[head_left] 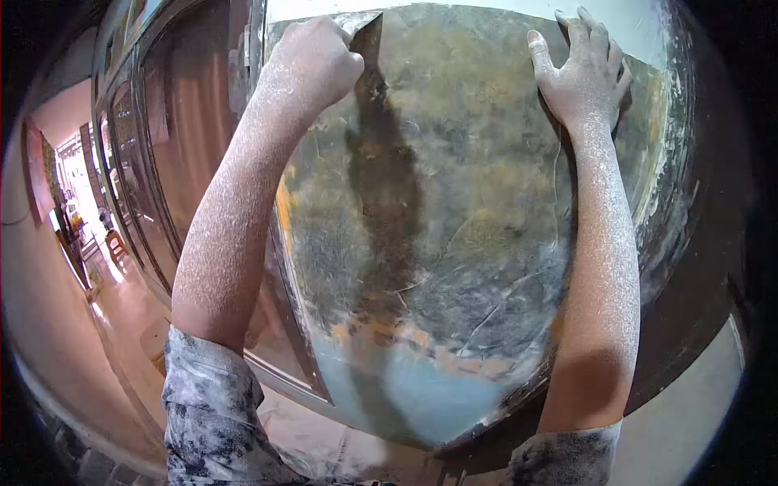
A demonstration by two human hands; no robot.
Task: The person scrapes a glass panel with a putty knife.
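Note:
My left hand [316, 61] is closed in a fist at the top left of the stripped wall patch [478, 162]. A thin, flat scraper blade [366, 21] sticks out beside its knuckles, against the wall; the handle is hidden in the fist. Fingers spread, my right hand [582, 77] lies on the upper right of the same patch. White dust coats both hands and forearms. The patch is dark grey-brown and cracked, with white wall surface [454, 5] along its top edge.
A dark-framed glass door [190, 113] with an orange-brown curtain stands at left. Beyond it runs a bright passage [105, 275] with a small chair [116, 245]. Pale blue paint [405, 393] covers the wall below, and a dark surface [689, 300] adjoins at right.

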